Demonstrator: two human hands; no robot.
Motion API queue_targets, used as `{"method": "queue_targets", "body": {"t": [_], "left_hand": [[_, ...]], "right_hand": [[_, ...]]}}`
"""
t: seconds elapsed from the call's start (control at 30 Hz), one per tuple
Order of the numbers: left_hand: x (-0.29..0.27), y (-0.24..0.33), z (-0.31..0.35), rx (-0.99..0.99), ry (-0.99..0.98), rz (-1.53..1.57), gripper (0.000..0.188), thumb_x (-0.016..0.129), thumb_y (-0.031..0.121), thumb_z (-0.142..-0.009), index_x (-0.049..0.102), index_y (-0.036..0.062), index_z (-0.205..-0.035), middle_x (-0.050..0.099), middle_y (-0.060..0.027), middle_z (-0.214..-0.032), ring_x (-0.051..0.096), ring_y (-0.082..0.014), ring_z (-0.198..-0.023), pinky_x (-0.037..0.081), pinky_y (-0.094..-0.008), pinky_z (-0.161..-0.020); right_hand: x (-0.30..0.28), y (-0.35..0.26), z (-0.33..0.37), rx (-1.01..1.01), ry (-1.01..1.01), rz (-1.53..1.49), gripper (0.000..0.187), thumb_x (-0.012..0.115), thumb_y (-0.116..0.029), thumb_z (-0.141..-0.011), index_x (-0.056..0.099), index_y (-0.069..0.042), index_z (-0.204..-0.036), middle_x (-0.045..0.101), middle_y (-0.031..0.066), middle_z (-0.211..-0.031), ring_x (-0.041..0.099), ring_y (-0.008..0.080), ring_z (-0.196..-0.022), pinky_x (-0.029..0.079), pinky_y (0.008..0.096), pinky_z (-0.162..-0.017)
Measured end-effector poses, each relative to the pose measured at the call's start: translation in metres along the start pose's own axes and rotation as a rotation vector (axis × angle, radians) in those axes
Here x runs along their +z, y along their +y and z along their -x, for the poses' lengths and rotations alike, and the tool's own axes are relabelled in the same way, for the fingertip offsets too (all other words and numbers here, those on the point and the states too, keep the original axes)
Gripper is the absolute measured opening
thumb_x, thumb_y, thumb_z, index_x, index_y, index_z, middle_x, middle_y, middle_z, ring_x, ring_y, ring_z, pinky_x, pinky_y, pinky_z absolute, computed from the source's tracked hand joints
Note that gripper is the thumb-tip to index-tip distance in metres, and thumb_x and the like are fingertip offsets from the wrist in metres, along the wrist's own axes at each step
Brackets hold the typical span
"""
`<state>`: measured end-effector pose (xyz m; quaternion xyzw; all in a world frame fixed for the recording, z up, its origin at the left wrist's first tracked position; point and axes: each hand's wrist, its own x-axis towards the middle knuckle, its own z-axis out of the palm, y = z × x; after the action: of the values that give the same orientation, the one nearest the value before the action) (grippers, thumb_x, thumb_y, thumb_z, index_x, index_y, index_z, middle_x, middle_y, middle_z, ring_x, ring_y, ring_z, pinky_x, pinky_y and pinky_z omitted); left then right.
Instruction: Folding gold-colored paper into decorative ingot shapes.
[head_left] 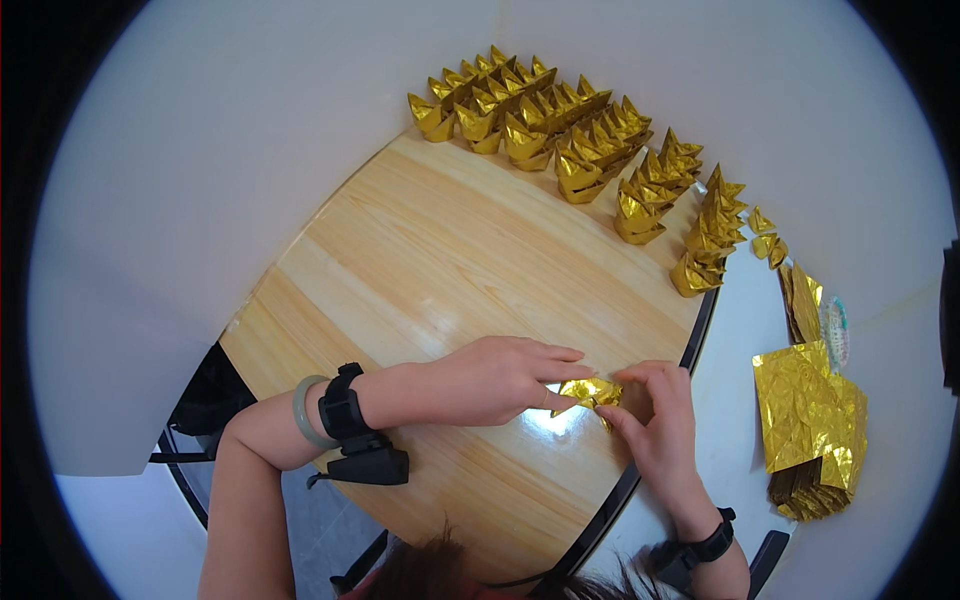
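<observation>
Gold foil is your work here: the small folded piece [593, 388] lies on the wood-grain worktop [430, 270], between four and five o'clock from the view's centre. You seem to be at the folding or shaping step, judging by the rows of boat-shaped foil ingots [582, 180] at twelve o'clock from it and the stacked foil sheets [805, 395] at three. The next move likely calls for a steady left side while the right works the edge without tearing the foil. Your left grip [497, 380] comes in from nine o'clock, palm down, fingers extended over the piece; whether they pinch it, I cannot tell. Your right grip [660, 425], at four o'clock, curls inward, thumb and forefinger pinching the near end.
</observation>
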<state>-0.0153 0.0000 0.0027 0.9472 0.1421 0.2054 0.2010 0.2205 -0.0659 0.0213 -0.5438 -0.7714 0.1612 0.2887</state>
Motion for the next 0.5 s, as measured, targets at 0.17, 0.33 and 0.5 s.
{"method": "queue_targets", "body": {"t": [0.17, 0.33, 0.5], "left_hand": [[0.002, -0.001, -0.002, 0.023, 0.071, 0.001, 0.031, 0.064, 0.002, -0.076, 0.069, 0.0095, -0.105, 0.058, -0.0123, -0.128, 0.054, -0.0281, -0.12, 0.047, -0.0375, -0.097], [-0.004, 0.011, -0.011, -0.301, 0.067, 0.327, 0.022, 0.067, 0.01, -0.084, 0.066, 0.0087, -0.106, 0.062, -0.0099, -0.107, 0.058, -0.0277, -0.104, 0.048, -0.0379, -0.088], [-0.004, 0.012, -0.012, -0.363, 0.04, 0.396, 0.019, 0.07, 0.014, -0.084, 0.066, 0.0049, -0.101, 0.065, -0.0086, -0.092, 0.063, -0.0218, -0.084, 0.051, -0.0318, -0.073]], "right_hand": [[0.001, 0.005, -0.002, 0.032, -0.003, 0.021, 0.04, 0.083, -0.013, -0.066, 0.058, -0.006, -0.098, 0.058, 0.0102, -0.095, 0.053, 0.0301, -0.093, 0.045, 0.0383, -0.081], [0.005, -0.004, 0.0, 0.257, -0.091, -0.298, 0.033, 0.08, -0.011, -0.074, 0.057, -0.004, -0.097, 0.064, 0.0074, -0.092, 0.061, 0.0189, -0.083, 0.05, 0.0305, -0.073], [0.006, -0.012, -0.002, 0.278, -0.071, -0.557, 0.025, 0.075, -0.008, -0.082, 0.06, -0.001, -0.1, 0.07, 0.0063, -0.085, 0.065, 0.0082, -0.072, 0.051, 0.0213, -0.064]]}}
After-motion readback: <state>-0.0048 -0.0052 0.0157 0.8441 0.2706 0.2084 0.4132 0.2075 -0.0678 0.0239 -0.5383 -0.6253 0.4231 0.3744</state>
